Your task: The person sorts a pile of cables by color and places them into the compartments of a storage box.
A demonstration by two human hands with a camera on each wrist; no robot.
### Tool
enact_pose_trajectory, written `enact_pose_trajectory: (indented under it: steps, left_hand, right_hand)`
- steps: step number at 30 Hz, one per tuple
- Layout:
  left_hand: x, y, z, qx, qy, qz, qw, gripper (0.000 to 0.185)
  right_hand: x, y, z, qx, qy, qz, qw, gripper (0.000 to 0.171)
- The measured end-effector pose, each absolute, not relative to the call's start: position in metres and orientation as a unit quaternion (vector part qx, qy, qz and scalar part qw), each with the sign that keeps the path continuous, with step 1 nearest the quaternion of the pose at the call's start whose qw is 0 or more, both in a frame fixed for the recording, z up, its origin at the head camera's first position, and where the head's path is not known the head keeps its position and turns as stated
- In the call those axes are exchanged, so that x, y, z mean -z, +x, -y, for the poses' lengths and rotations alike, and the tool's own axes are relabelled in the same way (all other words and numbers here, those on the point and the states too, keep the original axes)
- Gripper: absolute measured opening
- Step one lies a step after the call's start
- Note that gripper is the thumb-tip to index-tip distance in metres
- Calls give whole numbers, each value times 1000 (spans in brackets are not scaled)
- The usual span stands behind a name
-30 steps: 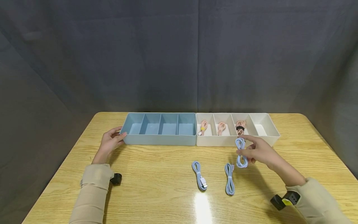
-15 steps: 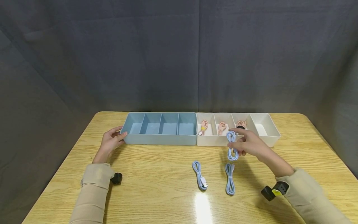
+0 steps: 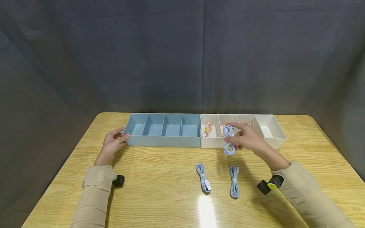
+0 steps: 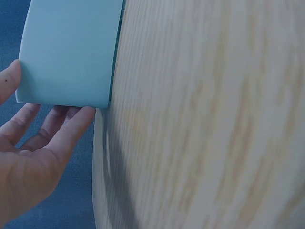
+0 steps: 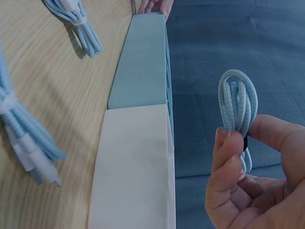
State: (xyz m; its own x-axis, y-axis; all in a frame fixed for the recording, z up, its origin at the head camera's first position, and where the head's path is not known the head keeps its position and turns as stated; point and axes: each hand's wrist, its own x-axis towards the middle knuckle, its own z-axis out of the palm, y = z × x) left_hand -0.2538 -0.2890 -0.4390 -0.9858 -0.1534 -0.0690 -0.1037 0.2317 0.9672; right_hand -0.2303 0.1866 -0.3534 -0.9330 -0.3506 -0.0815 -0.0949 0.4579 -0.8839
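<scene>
My right hand pinches a coiled light-blue cable between thumb and fingers, holding it above the table in front of the white divided box. A black tie shows on this coiled cable in the right wrist view. At the far left, my left hand touches the end of the blue divided box. In the left wrist view its fingertips rest against the box end, thumb at the edge. Two more coiled light-blue cables, one on the left and one on the right, lie on the table.
Both boxes stand end to end near the table's back edge. Inside the white box lie a pink cable with a yellow tie and other pink cables partly hidden behind my right hand. A dark curtain hangs behind the wooden table.
My right hand has moved left and slightly away from me with the blue cable, now covering more of the pink cables. The left hand has stayed at the blue box.
</scene>
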Motion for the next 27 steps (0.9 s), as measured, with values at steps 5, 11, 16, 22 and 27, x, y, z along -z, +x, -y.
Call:
enact_pose_trajectory:
  steps: [5, 11, 16, 22, 27]
  left_hand:
    - [444, -256, 291, 613, 73, 786, 19, 65]
    - [465, -269, 302, 619, 75, 781, 29, 72]
    - [470, -272, 305, 622, 80, 778, 28, 72]
    - [471, -273, 305, 618, 86, 781, 26, 72]
    - [468, -271, 305, 618, 85, 781, 26, 72]
  right_hand:
    - [351, -236, -183, 497, -123, -851, 114, 64]
    - [352, -246, -175, 480, -111, -863, 112, 63]
    - [354, -255, -166, 487, -102, -859, 117, 65]
    - [357, -261, -157, 490, -98, -858, 118, 65]
    - [356, -268, -149, 501, -99, -851, 122, 65]
